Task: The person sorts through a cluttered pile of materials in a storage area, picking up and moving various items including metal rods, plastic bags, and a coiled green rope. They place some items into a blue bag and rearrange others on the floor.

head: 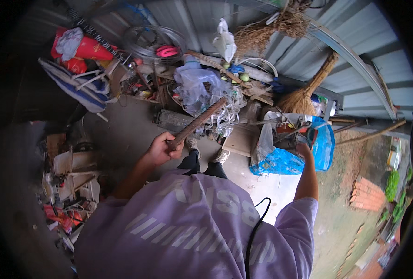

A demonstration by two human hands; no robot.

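My left hand is closed around the lower end of a brown bar, rusty metal or wood. The bar slants up to the right, its far end in front of crumpled clear plastic bags. On the right, my right hand reaches down into an open blue and white woven sack. Several long-handled metal tools stick up out of the sack beside the hand. The fingers are partly hidden there, and whether they grip anything is unclear.
A straw broom leans on the corrugated metal wall behind the sack. A wooden board lies left of the sack. Coiled wire and a folded chair are at the back left. More clutter lines the left side.
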